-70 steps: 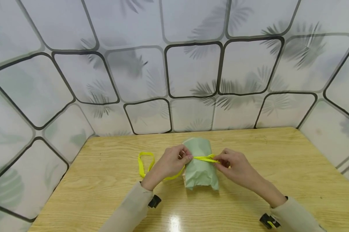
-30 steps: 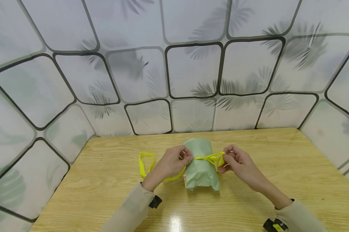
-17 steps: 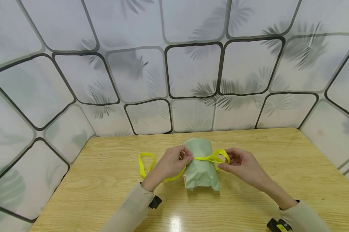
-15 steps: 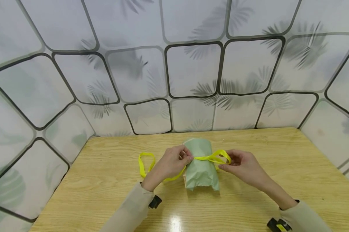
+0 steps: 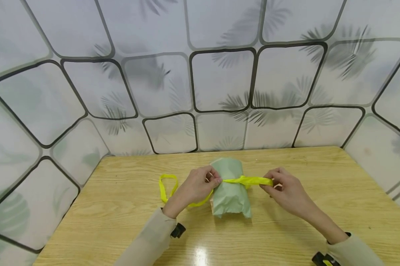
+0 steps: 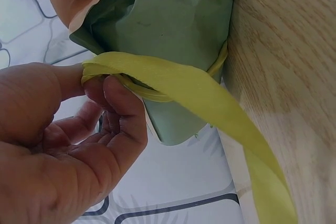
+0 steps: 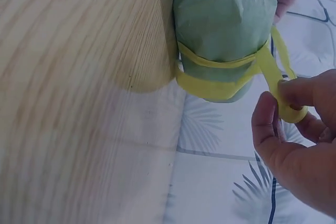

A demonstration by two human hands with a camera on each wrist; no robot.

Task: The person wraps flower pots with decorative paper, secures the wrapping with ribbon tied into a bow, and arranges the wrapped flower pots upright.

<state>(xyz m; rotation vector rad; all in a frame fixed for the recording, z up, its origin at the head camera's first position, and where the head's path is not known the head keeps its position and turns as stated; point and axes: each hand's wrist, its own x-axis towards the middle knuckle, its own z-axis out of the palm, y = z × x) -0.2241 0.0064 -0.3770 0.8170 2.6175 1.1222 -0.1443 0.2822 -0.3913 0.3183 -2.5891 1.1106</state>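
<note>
A light green paper-wrapped bundle (image 5: 231, 202) lies on the wooden table, with a yellow ribbon (image 5: 256, 180) around its middle. My left hand (image 5: 198, 184) pinches the ribbon between thumb and finger at the bundle's left side. From there a long ribbon tail (image 6: 210, 111) hangs down in the left wrist view. Out to the right of the bundle, my right hand (image 5: 288, 190) pinches the end of a ribbon loop (image 7: 270, 69), drawn out nearly level. A second ribbon band (image 7: 210, 85) shows round the bundle in the right wrist view.
The ribbon's loose end (image 5: 161, 190) curls on the table (image 5: 127, 221) left of the bundle. A patterned wall covering (image 5: 223, 81) stands behind the table and along both sides.
My right hand has moved right from the bundle. The ribbon loop, rounded and spread half a second ago, is now pulled narrow and straight. My left hand stays in place.
</note>
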